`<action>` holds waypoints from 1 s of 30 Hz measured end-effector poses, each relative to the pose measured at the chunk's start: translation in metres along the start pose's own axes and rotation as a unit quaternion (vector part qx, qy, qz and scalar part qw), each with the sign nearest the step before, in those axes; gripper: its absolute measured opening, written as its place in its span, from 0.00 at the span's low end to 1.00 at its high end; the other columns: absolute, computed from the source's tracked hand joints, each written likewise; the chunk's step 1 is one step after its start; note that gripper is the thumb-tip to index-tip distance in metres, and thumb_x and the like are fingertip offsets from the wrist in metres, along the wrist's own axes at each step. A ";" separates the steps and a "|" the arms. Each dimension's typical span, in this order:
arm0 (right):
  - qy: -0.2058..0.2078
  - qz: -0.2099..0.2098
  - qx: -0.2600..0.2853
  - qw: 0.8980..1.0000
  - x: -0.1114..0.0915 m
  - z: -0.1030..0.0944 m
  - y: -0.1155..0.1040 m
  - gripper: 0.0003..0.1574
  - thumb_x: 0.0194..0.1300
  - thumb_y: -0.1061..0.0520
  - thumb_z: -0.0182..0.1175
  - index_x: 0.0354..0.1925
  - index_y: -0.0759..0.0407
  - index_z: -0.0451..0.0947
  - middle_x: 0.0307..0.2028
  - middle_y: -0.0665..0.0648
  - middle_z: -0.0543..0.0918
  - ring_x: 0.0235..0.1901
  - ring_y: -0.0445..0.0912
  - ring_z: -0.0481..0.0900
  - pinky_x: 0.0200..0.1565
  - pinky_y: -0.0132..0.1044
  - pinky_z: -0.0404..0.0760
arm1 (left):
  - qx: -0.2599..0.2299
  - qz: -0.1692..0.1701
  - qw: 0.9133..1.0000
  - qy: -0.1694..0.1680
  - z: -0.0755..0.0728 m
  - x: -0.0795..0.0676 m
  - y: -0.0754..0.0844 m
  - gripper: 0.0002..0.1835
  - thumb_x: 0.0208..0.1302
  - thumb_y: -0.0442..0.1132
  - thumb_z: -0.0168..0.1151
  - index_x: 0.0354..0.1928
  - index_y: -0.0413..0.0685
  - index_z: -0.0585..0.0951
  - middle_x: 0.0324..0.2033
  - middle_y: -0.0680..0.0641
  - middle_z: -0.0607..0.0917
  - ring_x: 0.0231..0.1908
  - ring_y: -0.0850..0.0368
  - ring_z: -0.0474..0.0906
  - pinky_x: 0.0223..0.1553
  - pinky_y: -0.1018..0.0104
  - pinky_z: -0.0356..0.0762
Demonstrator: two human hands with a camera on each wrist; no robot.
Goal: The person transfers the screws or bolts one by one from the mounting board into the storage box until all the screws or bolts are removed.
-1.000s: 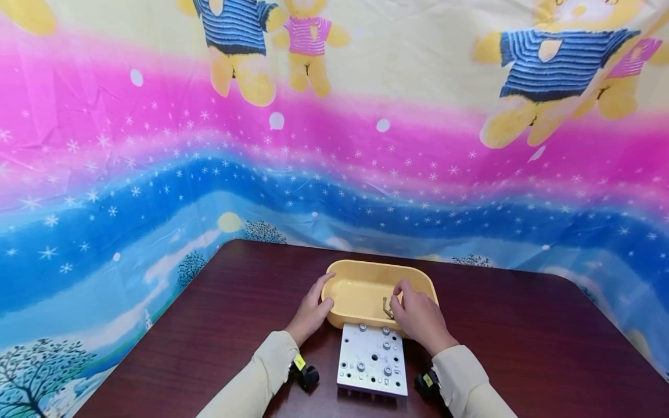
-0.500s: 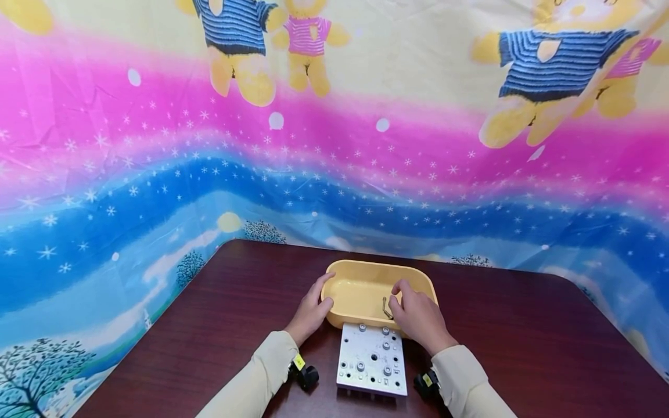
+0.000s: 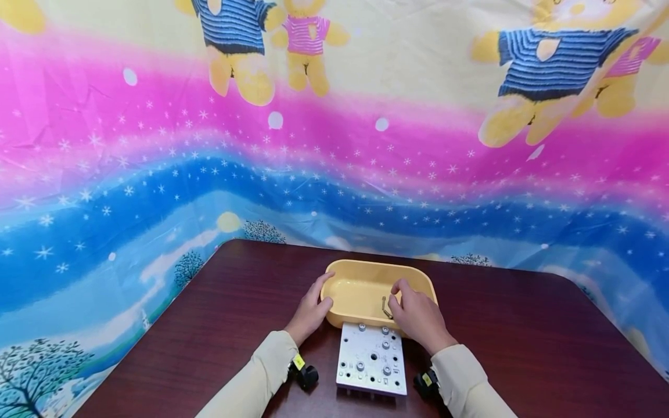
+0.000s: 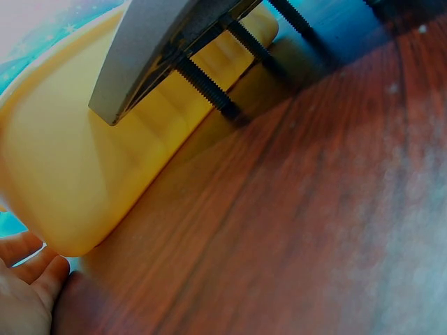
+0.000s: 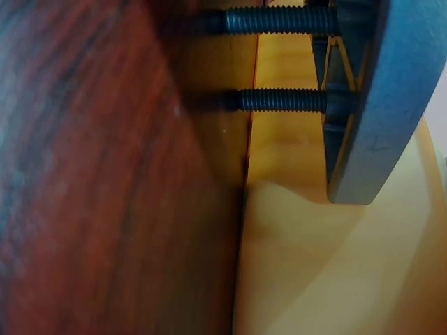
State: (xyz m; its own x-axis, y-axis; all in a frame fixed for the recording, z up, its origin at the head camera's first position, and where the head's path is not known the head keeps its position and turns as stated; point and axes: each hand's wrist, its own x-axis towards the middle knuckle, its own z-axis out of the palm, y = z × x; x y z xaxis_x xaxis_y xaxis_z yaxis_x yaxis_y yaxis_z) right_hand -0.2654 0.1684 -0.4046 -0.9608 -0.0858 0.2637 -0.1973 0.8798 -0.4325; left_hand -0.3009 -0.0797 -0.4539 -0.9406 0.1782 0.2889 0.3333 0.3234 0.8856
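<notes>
A shallow yellow tray [image 3: 355, 293] stands on the table. My left hand [image 3: 309, 310] rests against its left end, thumb and fingers spread along the rim; in the left wrist view its fingertips touch the tray corner. Over the tray's right front corner lies my right hand [image 3: 419, 316], index finger bent and apart from the thumb, nothing visible between them. Its other fingers are hidden. Beside the thumb, inside the tray, lie thin metal pieces that look like bolts [image 3: 385, 307]. A silver metal plate [image 3: 366, 371] stands before the tray, several bolts through it.
Threaded bolt shanks [image 4: 202, 85] point down beneath the plate, which is raised off the dark wooden table [image 3: 251, 278]. Small black cameras [image 3: 307, 376] sit at both wrists. A printed cloth [image 3: 334, 157] with bears and snowflakes hangs behind the table.
</notes>
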 end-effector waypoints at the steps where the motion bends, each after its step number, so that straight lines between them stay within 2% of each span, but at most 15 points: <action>1: 0.000 0.000 0.000 1.000 0.000 0.000 0.000 0.12 0.67 0.49 0.53 0.47 0.52 0.70 0.13 0.50 0.67 0.13 0.45 0.64 0.20 0.38 0.64 | 0.000 0.000 1.000 0.000 0.000 0.000 0.000 0.34 0.60 0.35 0.48 0.70 0.60 0.64 0.69 0.50 0.65 0.66 0.53 0.62 0.61 0.51 0.61; 16: 0.001 -0.004 -0.001 1.000 0.000 -0.001 0.000 0.12 0.68 0.49 0.52 0.46 0.52 0.71 0.13 0.50 0.67 0.13 0.45 0.64 0.20 0.38 0.64 | -0.006 0.010 1.000 -0.004 0.000 0.000 -0.001 0.33 0.61 0.34 0.48 0.70 0.59 0.64 0.69 0.49 0.64 0.66 0.52 0.61 0.61 0.49 0.60; 30: 0.007 -0.009 -0.003 1.000 -0.001 -0.001 -0.001 0.08 0.68 0.49 0.53 0.42 0.51 0.72 0.13 0.49 0.67 0.13 0.45 0.64 0.20 0.38 0.64 | -0.006 0.002 1.000 -0.006 -0.001 -0.001 0.001 0.34 0.60 0.35 0.48 0.71 0.59 0.64 0.69 0.49 0.64 0.66 0.53 0.61 0.61 0.51 0.61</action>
State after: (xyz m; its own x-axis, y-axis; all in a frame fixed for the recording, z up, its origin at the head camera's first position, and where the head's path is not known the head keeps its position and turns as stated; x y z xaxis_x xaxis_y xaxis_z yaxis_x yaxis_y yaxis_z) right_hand -0.2645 0.1680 -0.4033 -0.9542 -0.0962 0.2833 -0.2141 0.8810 -0.4219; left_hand -0.2998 -0.0805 -0.4526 -0.9387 0.1902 0.2875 0.3355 0.3118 0.8889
